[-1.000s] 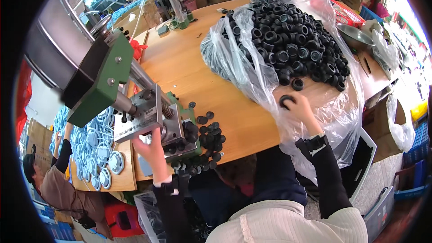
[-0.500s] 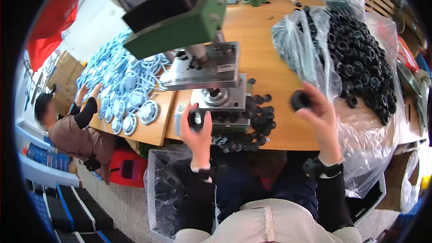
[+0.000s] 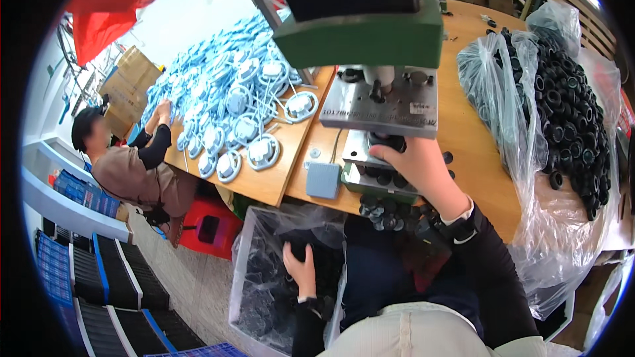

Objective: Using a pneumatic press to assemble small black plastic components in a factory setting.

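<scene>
My right hand reaches under the steel upper plate of a green bench press. Its thumb lies against a black ring-shaped part on the lower die; the fingertips are partly hidden behind it. Low on the left, my left hand hangs over a plastic-lined bin, thumb and fingers apart, with nothing seen in it. Dark parts lie inside the bin. Small black caps are clustered at the front of the press base.
A heap of black rings lies in clear plastic bags on the right. Pale blue corded round pieces are piled on the left table, where another person works. A grey-blue box stands beside the press.
My left hand has dropped from the press to the bin, and its black ring is gone from it. My right hand has moved left with its ring to the die. The view has shifted left.
</scene>
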A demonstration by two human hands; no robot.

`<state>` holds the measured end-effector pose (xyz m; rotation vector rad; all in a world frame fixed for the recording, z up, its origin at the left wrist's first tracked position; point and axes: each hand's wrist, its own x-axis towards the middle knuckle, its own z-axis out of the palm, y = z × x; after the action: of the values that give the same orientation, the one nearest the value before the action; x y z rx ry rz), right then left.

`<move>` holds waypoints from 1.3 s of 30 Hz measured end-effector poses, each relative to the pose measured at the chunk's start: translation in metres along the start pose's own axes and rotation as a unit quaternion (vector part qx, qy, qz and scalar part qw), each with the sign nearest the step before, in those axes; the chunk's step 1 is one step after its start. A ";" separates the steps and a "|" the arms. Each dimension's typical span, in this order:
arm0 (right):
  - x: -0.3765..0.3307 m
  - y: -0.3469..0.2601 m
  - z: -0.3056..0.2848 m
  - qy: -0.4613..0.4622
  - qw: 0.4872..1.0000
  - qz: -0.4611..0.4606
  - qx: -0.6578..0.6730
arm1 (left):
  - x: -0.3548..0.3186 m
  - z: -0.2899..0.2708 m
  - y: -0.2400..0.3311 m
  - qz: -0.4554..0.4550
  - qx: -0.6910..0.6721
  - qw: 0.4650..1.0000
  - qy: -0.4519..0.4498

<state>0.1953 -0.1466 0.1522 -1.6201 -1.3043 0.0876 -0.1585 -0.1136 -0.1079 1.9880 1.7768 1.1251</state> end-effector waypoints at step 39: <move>-0.251 0.058 -0.099 0.163 0.944 0.281 0.057 | -0.102 0.092 0.267 0.397 -0.176 0.897 -0.085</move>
<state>0.1904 -0.3963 0.0337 -1.7738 -0.5516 0.2267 0.1043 -0.2404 -0.0376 2.5131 0.5726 1.2908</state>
